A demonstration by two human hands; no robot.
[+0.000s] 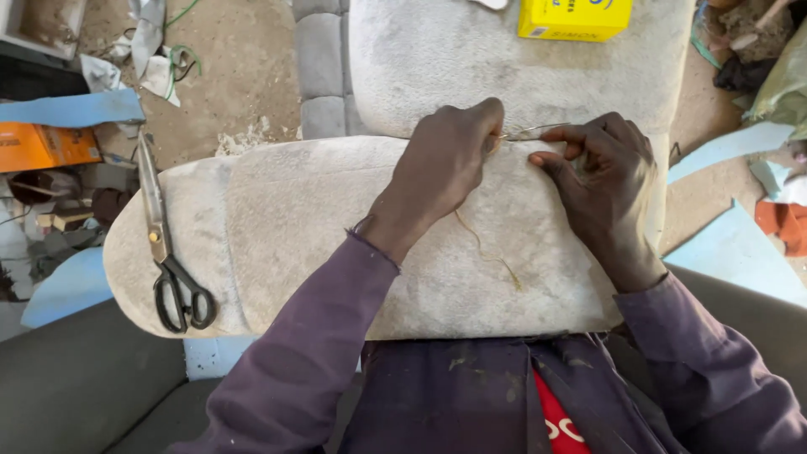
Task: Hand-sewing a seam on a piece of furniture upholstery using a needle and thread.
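Stitching a pale cushion (336, 235) at frame centre.
Left hand (445, 164) pinches a needle (534, 131); right hand (601, 181) presses flat, fingers apart. The trailing thread (483, 248) could snag or knot.

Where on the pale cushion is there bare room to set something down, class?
Free: the cushion between the scissors and the left hand, and below the thread. Crowded: the top edge, where the right hand and needle meet.

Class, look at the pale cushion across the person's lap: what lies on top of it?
On the cushion lie scissors, a loose thread and both hands, left and right, pinching a needle. The fabric under the hands is hidden.
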